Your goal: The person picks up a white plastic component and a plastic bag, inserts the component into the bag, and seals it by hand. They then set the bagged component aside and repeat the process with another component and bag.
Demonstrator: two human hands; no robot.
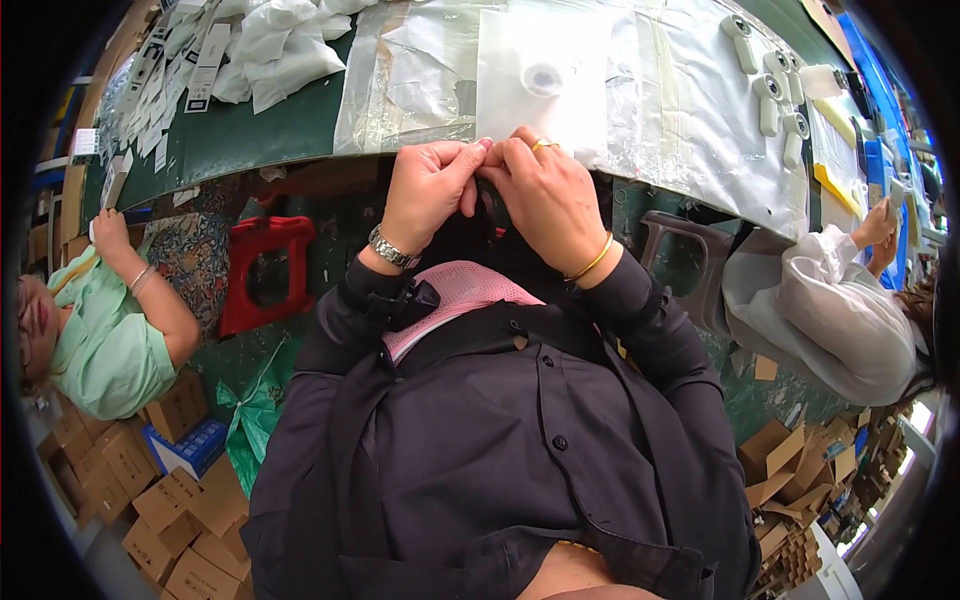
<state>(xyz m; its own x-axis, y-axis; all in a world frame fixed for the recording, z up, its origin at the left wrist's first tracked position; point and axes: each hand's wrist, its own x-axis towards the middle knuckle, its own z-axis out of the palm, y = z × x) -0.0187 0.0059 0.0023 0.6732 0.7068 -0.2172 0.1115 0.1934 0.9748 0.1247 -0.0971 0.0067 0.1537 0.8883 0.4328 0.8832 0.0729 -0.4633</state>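
My left hand (428, 190) and my right hand (550, 195) meet at the table's near edge, thumbs and fingers pinched together. Whatever lies between the fingertips is too small or too hidden to make out. Just beyond them is a translucent white plastic bag or sheet (510, 95), its near edge reaching my right hand. Through or on it shows a white round thing (543, 80) with a greyish centre. A watch is on my left wrist; a yellow ring and bangle are on my right hand and wrist.
Clear plastic (420, 80) covers part of the green table (250, 140). White bagged items (280, 50) and narrow boxes (206, 70) pile at left. Several white round-headed handheld devices (768, 95) lie at right. Co-workers sit both sides, near a red stool (262, 270) and cartons (180, 510).
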